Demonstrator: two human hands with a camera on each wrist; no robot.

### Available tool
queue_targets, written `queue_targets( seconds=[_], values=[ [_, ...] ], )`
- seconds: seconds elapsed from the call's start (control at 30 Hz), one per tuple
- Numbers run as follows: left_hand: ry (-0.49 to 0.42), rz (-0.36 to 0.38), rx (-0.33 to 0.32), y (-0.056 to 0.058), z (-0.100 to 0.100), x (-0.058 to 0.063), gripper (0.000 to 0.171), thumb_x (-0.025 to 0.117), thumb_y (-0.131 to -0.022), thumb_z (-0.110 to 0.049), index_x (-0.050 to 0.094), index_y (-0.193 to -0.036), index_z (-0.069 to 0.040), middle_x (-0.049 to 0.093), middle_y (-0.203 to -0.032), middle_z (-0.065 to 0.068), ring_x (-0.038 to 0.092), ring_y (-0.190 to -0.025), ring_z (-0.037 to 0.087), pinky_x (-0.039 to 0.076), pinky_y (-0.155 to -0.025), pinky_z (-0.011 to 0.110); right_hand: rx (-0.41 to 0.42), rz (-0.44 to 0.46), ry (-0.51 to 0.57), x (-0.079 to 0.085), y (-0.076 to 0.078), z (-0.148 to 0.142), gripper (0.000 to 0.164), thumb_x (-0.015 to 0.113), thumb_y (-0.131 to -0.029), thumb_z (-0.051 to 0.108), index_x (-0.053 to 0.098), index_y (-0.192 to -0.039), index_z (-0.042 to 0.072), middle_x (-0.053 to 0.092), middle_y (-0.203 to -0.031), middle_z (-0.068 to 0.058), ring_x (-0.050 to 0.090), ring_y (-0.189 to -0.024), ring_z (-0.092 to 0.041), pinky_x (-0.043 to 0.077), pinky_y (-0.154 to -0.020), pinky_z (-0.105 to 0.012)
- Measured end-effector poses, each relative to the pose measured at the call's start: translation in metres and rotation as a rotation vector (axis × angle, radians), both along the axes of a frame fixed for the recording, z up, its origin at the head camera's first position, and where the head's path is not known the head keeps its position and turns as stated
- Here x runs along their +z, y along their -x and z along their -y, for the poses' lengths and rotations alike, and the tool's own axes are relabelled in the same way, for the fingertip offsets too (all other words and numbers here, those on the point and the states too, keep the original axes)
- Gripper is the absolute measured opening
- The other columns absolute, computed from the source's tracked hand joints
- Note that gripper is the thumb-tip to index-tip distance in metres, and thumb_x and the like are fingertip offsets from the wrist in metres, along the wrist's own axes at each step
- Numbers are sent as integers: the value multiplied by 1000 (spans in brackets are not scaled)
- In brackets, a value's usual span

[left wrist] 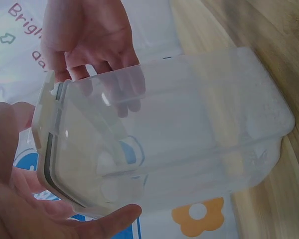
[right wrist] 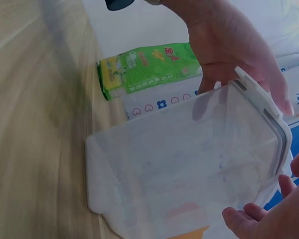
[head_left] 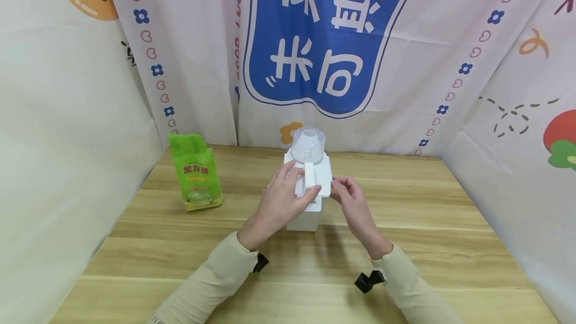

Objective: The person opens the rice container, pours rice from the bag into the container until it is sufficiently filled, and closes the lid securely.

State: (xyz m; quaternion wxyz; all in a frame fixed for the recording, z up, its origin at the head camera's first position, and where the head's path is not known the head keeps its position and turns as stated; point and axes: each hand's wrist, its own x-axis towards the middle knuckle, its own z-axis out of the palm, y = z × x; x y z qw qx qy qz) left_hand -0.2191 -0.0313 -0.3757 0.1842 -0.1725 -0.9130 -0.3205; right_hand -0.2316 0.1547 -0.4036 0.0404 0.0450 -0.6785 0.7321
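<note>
A tall translucent plastic storage container with a white lid stands upright on the wooden table. A clear measuring cup with a white handle sits on top of the lid. My left hand grips the lid from the left, its thumb near the front edge and fingers beside the handle. At the lid's right edge is my right hand, its fingers loosely bent and the fingertips at the rim. Through the container wall, some right fingers show in the left wrist view.
A green printed bag stands to the left on the wooden table. Behind it hangs a printed curtain, with white cloth walls on both sides. Small black devices are strapped at the wrists.
</note>
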Motion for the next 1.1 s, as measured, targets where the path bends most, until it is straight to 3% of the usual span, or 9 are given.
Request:
queue_targets(
  seconds=[0.37,0.63,0.83,1.1],
  values=[
    [-23,-40,-36,0,4,1,49,70,-87,-44,63,-114,-3,56,-137,19,55,-124,35,51,-97,52,91,-13,-90,3,13,-11,32,45,-104,16,45,-126,-7,52,-125,-17,58,-112,-15,54,-95,-32],
    [-27,-64,-114,2,9,-1,46,70,-88,-40,62,-115,-4,58,-134,16,58,-117,29,55,-89,45,64,3,-51,3,22,-13,34,43,-105,14,43,-132,-6,51,-126,-14,56,-115,-19,55,-90,-26],
    [-38,-46,-176,5,17,0,46,69,-89,-36,61,-119,-3,55,-138,18,59,-117,31,57,-86,39,83,-17,-6,3,25,-17,37,44,-105,16,42,-134,-7,51,-130,-18,55,-120,-26,55,-92,-29],
    [-45,15,-225,9,25,1,46,69,-90,-35,64,-124,-6,51,-144,17,58,-122,35,55,-93,45,88,-14,15,1,27,-25,39,43,-105,18,41,-133,-9,56,-116,-7,62,-106,-17,56,-91,-32]
  ],
)
